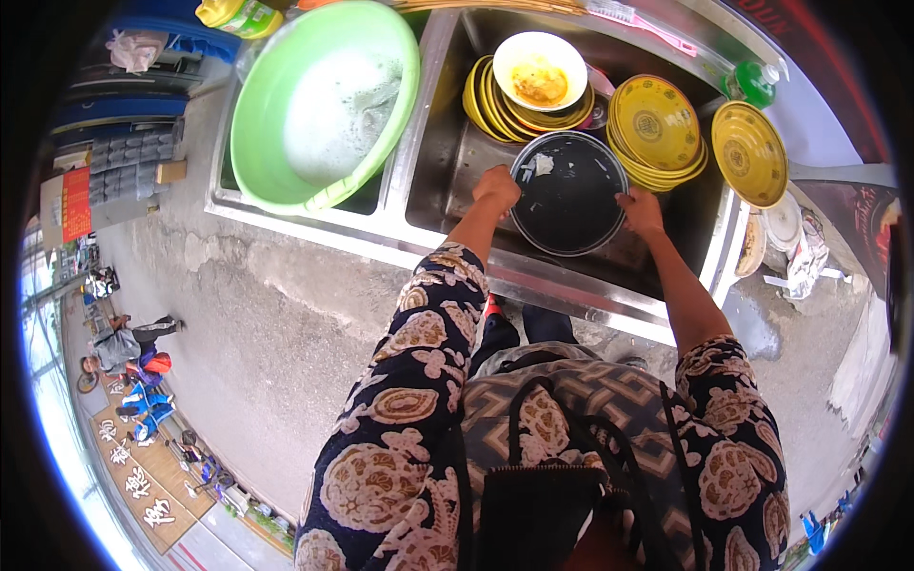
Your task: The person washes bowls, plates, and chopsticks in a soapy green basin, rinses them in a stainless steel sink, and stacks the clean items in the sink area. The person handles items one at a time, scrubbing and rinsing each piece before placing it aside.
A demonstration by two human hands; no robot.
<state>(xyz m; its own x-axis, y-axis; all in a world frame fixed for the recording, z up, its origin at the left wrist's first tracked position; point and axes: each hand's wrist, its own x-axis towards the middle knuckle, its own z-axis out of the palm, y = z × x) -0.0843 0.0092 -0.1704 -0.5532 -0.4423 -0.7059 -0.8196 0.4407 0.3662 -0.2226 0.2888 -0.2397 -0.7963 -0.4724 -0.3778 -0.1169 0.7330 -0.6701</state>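
Between my two hands I hold a round dark tray [569, 203] with a pale metallic rim, over the near part of a stainless steel sink basin [457, 178]. My left hand [498, 191] grips its left edge and my right hand [641, 212] its right edge. Bits of white residue lie on its dark face. Just beyond it, a white bowl [540, 70] with orange-yellow food remains sits on leaning yellow bowls [488, 100]. A stack of yellow patterned plates [651, 123] stands in the basin, close to my right hand.
A green plastic tub [246, 135] of foamy water fills the left basin. Along the back edge lie a pink-handled brush [660, 32] and a green soap bottle [751, 84]. One yellow plate [750, 153] rests at the right rim. A yellow bottle [239, 18] stands behind the tub.
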